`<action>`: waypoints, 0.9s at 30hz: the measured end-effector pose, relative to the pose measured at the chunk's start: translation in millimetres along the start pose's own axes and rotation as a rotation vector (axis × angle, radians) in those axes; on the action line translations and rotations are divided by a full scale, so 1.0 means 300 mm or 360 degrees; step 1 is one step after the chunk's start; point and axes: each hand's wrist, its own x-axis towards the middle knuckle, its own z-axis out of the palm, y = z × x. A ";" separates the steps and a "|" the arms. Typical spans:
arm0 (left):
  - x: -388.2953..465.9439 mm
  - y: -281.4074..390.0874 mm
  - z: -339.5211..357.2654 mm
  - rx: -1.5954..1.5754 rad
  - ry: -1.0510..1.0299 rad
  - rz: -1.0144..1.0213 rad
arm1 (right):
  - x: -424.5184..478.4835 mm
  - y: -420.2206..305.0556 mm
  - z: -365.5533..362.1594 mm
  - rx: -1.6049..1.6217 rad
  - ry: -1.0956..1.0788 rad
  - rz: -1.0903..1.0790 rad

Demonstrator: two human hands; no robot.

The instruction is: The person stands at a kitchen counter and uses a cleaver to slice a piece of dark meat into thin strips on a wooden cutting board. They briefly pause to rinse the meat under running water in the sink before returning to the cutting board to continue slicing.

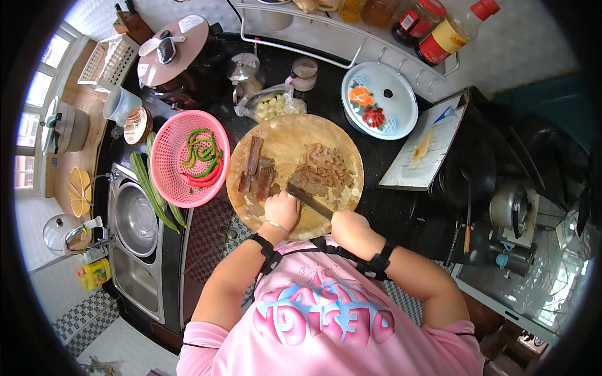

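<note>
My right hand (pixel 353 231) grips the handle of a kitchen knife (pixel 310 202), its blade low over a round wooden chopping board (pixel 294 127). My left hand (pixel 282 210) rests on the board at the blade's far end, its fingers curled; whatever lies beneath them is hidden. Thin brownish slices, apparently cured meat (pixel 324 164), are heaped on the board's right half. Several uncut dark strips of it (pixel 254 155) lie on the left half. Left of the board, a pink plastic colander (pixel 162 174) holds green and red chili peppers (pixel 202 152).
Behind the board are a plastic bag of peeled garlic (pixel 272 106), a glass mug (pixel 304 75) and a floral enamel lid (pixel 380 101). Ridged green gourds (pixel 146 183) lie beside the sink (pixel 136 282) at left. A wok (pixel 470 174) stands right, behind a white panel (pixel 423 145).
</note>
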 end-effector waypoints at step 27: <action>0.005 -0.006 0.038 0.0152 0.0038 0.0142 | -0.090 -0.032 -0.052 0.0053 0.0053 0.0017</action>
